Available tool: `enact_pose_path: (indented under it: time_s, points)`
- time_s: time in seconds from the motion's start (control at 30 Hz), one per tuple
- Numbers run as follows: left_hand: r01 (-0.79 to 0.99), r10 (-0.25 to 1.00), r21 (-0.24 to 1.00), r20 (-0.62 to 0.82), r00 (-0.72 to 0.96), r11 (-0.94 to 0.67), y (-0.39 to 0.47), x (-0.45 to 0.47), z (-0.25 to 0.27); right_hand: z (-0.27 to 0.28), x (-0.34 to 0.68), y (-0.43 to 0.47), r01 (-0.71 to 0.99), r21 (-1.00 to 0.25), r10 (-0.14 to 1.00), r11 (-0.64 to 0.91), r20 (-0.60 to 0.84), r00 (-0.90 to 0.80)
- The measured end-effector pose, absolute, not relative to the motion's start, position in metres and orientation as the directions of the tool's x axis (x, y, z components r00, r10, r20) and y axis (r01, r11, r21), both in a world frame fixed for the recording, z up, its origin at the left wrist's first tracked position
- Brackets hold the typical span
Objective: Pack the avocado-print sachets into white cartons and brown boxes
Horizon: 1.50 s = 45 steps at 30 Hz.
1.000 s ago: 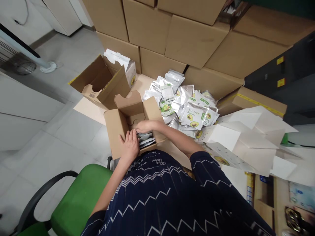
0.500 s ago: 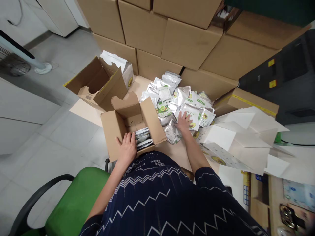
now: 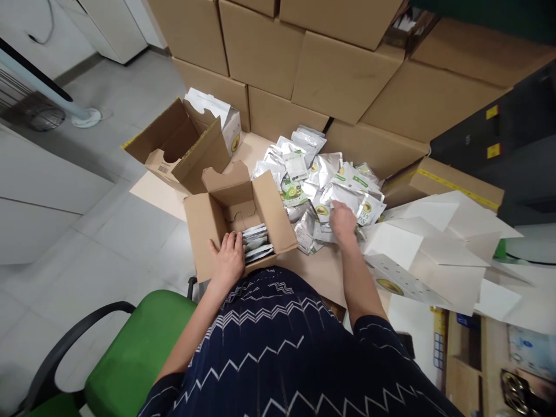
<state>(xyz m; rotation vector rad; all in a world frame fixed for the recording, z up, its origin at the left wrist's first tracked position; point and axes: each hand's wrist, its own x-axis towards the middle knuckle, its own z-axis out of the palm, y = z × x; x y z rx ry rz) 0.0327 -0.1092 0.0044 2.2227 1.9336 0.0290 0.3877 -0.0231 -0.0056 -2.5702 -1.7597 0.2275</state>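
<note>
Inside the carton (image 3: 273, 207), packed pouches (image 3: 256, 242); left grip (image 3: 229, 258) flat over its flap (image 3: 200, 231), right grip (image 3: 343, 221) unclear.

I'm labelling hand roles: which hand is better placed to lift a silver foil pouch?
Probably the right hand, at the pouch pile; the left hand is on the open brown cardboard box.
</note>
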Motion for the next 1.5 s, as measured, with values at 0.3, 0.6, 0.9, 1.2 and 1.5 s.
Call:
enact_pose_path:
  time_s: [0.3,0.6,0.9,1.2,1.5]
  points:
    - [0.978,0.981,0.138,-0.096,0.168,-0.154,-0.111,0.033,0.002,0.155,0.349,-0.020,0.600,-0.680,0.698,0.421,0.666,0.264]
    - [0.981,0.980,0.141,-0.128,0.150,-0.132,-0.109,0.035,0.006,0.096,0.223,0.017,0.512,-0.664,0.833,0.545,0.360,-0.420]
    - [0.978,0.982,0.163,-0.109,0.152,-0.133,-0.110,0.034,0.006,0.052,0.183,0.035,0.787,-0.467,0.803,0.403,-0.232,-0.549]
    - [0.978,0.978,0.147,-0.129,0.164,-0.145,-0.108,0.037,0.013,0.047,0.155,0.043,0.774,-0.289,0.565,0.563,-0.550,-0.616]
    - [0.981,0.984,0.117,-0.071,0.166,-0.157,-0.087,0.039,0.012,0.053,0.148,0.034,0.796,-0.211,0.583,0.568,-0.579,-0.570]
